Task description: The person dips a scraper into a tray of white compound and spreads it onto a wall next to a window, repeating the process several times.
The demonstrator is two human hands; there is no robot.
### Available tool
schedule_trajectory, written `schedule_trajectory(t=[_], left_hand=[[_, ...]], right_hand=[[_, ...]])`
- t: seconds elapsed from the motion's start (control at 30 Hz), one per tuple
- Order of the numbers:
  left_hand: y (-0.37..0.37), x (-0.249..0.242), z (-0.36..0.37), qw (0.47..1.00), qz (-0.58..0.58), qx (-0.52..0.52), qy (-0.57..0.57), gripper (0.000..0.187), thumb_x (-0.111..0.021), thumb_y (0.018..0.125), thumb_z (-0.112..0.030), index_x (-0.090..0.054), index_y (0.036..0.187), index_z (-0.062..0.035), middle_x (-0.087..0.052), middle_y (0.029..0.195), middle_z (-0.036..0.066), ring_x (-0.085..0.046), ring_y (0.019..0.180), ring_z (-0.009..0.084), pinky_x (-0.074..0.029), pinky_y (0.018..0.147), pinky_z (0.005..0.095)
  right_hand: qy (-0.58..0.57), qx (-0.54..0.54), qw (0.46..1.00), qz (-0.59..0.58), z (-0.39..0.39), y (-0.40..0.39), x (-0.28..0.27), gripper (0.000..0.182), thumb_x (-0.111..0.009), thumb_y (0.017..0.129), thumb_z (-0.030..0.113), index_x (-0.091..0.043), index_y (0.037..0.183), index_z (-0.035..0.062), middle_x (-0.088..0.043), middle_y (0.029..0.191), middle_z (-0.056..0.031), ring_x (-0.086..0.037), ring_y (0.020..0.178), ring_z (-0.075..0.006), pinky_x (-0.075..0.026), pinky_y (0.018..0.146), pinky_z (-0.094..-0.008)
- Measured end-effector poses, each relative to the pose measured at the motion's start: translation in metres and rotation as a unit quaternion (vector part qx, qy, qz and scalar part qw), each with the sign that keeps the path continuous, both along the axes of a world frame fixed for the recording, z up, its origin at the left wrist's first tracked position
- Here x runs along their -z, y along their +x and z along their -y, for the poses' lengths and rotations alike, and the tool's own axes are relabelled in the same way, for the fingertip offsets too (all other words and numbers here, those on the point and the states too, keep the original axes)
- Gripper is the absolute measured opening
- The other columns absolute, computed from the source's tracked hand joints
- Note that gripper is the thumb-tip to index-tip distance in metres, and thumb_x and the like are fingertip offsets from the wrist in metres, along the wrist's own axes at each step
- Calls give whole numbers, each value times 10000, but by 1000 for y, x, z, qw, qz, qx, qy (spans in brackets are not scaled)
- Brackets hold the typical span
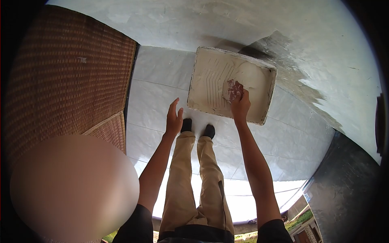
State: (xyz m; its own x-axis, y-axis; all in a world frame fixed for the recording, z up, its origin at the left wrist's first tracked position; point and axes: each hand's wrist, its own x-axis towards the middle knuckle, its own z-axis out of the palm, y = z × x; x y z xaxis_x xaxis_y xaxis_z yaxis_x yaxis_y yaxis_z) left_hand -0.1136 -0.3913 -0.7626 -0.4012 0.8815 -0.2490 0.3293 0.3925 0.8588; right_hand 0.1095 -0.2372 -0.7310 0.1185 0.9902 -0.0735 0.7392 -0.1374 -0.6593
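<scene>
My right hand (pixel 240 106) reaches over a paint tray (pixel 266 115), its fingers closed around a flat reddish-brown tool smeared with white (pixel 234 90). I cannot tell the tool's exact kind. It overlaps the middle of the tray, where pale, creamy paint (pixel 249 71) coats the bottom. Dark slanted ridges show through the coating on the tray's left half, and its rim is stained and crusted. My left hand (pixel 174 120) hangs in the air left of the tray's near corner, holding nothing, with fingers stretched out and thumb apart.
A grey-white wall (pixel 182 22) rises ahead, with a darker damp-looking patch (pixel 289 60) at right. Woven brown matting (pixel 73 69) stands on the left. My feet (pixel 197 128) are on the grey tiled floor (pixel 156 91). A dark panel (pixel 344 190) is at lower right; a blurred round shape (pixel 75 188) covers lower left.
</scene>
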Motion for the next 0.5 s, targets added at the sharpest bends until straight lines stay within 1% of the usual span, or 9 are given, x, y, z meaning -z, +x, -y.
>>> schedule_trajectory(t=[0.07,0.2,0.27,0.3,0.37,0.4,0.47,0.5], left_hand=[[-2,2,-1,1000,0,-2,-3,468,-476,935,-53,-427,1400,-32,-483,1395,159,-451,1302,285,-336,1100,383],[-4,-2,-4,1000,14,-5,-2,464,-472,936,-56,-431,1398,-35,-484,1394,158,-447,1307,282,-335,1101,382],[-4,-2,-5,1000,24,-5,-6,439,-475,945,-91,-430,1371,3,-476,1395,188,-432,1322,324,-324,1112,393],[-4,-1,-6,1000,25,-5,-7,439,-475,945,-91,-430,1371,3,-476,1395,188,-432,1322,324,-324,1112,393],[-4,1,-6,1000,28,-3,-4,441,-475,945,-92,-429,1374,1,-476,1394,187,-432,1323,323,-322,1114,393],[-3,0,-7,1000,29,-3,-4,441,-475,945,-92,-429,1374,1,-476,1394,187,-432,1323,323,-322,1114,393],[-3,-1,-9,1000,29,-3,-3,441,-476,946,-95,-431,1375,-2,-479,1392,186,-433,1322,321,-321,1114,392],[-4,1,-9,1000,29,-3,-3,441,-476,946,-95,-431,1375,-2,-479,1392,186,-433,1322,321,-321,1114,392]], right_hand=[[-2,18,999,-50,0,-2,0,235,-530,918,60,-554,1135,-27,-677,1016,-240,-660,955,-397,-507,807,-428],[3,6,998,-55,1,-4,6,233,-528,918,57,-555,1132,-30,-681,1027,-230,-669,954,-375,-512,810,-410],[3,14,998,-59,2,-8,7,232,-536,917,58,-557,1130,-32,-681,1014,-229,-673,945,-368,-512,805,-398],[2,15,998,-58,2,-11,5,232,-536,917,58,-557,1130,-32,-681,1014,-229,-673,945,-368,-512,805,-398],[-33,-6,996,-82,5,-19,2,237,-546,917,62,-556,1133,-35,-679,995,-233,-674,932,-368,-512,794,-397],[-34,-5,996,-81,6,-23,6,237,-546,917,62,-556,1133,-35,-679,995,-233,-674,932,-368,-512,794,-397],[-17,15,996,-82,8,-34,13,214,-571,937,103,-580,1122,-6,-681,974,-204,-682,901,-321,-510,777,-369],[-17,15,996,-82,9,-39,14,214,-571,937,103,-580,1122,-6,-681,974,-204,-682,901,-321,-510,777,-369]])
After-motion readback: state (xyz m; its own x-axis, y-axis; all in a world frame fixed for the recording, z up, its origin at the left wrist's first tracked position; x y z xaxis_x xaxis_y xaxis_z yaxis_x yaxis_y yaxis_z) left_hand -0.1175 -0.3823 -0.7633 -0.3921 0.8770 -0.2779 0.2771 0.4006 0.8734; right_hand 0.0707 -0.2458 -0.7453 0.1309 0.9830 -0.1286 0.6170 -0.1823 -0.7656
